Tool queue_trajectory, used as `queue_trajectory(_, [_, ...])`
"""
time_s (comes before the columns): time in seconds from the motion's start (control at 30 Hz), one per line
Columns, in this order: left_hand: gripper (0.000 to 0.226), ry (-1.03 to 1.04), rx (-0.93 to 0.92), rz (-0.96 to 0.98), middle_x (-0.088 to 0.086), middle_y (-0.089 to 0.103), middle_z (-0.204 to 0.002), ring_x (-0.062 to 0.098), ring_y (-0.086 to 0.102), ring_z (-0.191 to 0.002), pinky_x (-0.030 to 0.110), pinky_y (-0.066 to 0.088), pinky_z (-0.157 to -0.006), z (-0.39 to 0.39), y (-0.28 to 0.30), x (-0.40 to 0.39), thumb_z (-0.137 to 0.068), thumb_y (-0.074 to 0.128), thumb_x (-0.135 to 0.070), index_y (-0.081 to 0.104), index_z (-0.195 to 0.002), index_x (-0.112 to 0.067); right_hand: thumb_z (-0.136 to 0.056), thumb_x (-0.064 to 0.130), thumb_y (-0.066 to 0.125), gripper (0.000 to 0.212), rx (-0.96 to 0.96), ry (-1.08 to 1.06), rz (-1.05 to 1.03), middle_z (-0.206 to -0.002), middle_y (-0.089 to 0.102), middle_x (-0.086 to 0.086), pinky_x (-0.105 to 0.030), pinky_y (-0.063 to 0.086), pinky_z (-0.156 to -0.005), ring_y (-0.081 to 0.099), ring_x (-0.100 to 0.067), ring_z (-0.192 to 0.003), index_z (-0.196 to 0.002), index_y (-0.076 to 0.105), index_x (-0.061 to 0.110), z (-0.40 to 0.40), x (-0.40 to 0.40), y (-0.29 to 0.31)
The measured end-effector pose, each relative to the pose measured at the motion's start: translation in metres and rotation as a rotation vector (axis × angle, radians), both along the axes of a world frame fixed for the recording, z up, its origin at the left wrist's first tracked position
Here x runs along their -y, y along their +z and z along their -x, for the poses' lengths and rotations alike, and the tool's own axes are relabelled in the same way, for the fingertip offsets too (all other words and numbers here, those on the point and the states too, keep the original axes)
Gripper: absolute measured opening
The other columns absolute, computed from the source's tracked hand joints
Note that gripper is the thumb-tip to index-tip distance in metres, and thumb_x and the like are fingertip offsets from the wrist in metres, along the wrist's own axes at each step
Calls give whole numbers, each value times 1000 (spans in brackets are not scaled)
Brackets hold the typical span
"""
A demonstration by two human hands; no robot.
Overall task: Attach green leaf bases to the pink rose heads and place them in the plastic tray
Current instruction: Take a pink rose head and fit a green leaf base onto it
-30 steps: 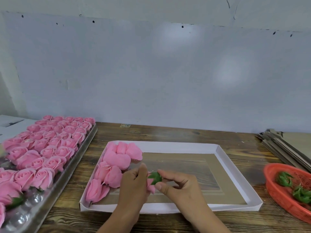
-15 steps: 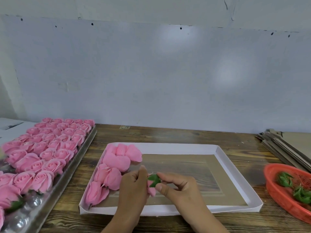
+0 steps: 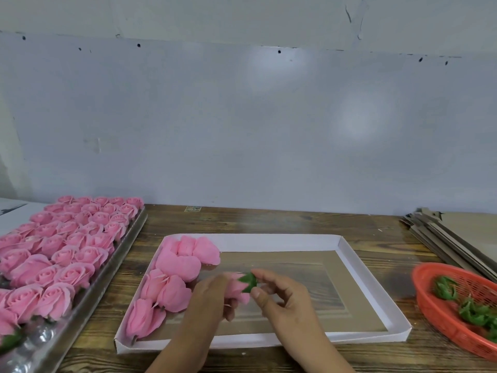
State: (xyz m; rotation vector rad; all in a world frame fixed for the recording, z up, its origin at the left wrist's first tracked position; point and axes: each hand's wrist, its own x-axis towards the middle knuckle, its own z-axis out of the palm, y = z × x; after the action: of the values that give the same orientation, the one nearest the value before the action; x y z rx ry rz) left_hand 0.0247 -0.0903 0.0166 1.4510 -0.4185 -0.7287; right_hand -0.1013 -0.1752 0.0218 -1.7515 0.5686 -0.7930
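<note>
**Fingers seating a leaf base on a rose head, lower centre of frame**

Fingers (image 3: 255,293) of the right hand (image 3: 285,300) pinch the small green plastic leaf base (image 3: 249,282); the left hand (image 3: 212,300) is curled round the soft pink rose head (image 3: 236,288). Both are held above the shallow white card box (image 3: 347,251).

Change over the last second: the right hand's fingers have spread and the leaf base has turned to the upper end of the rose head, more exposed. Judgement: the base looks pressed on or nearly so; placing comes next.

Clear plastic tray of pink roses (image 3: 129,238) sits at left, near-end cups unfilled. Orange mesh basket (image 3: 430,305) at right holds spare leaf bases on the wooden worktop (image 3: 269,222).
</note>
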Motion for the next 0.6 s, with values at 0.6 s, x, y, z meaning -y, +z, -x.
queue_trajectory(0.6, [56, -99, 109, 179, 7, 79, -95, 18, 76, -94, 33, 54, -87, 9, 11, -19, -64, 80, -29, 64, -117, -16, -87, -1, 68, 20, 164, -10, -188, -84, 78, -6, -27, 57, -69, 70, -15, -76, -85, 81, 15, 5, 12, 5])
